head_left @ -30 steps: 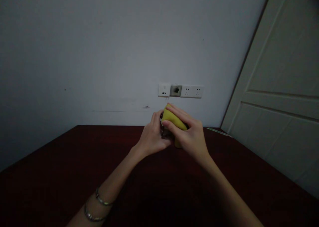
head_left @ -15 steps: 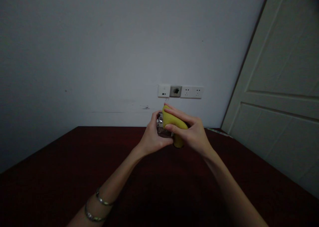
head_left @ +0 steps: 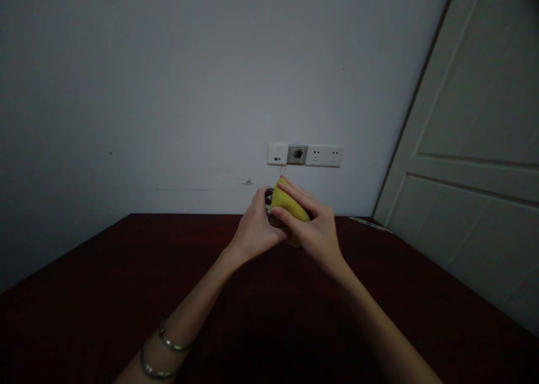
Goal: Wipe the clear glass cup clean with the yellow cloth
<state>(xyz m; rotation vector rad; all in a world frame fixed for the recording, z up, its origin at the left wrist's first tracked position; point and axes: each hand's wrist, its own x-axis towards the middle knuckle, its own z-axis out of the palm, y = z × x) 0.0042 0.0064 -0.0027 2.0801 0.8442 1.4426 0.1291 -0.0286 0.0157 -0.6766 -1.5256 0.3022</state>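
My left hand is curled around a small clear glass object, which is mostly hidden by my fingers. My right hand presses a yellow cloth against the top and right side of that glass object, with its fingers wrapped over the cloth. Both hands meet above the far middle of a dark red table. Two metal bangles circle my left wrist.
A pale wall stands behind the table with a row of sockets just above my hands. A cream panelled door fills the right side. A thin flat object lies at the table's far right corner.
The right hand has slid the yellow cloth slightly left and down over the glass object, covering more of it. Both hands stay in nearly the same place.
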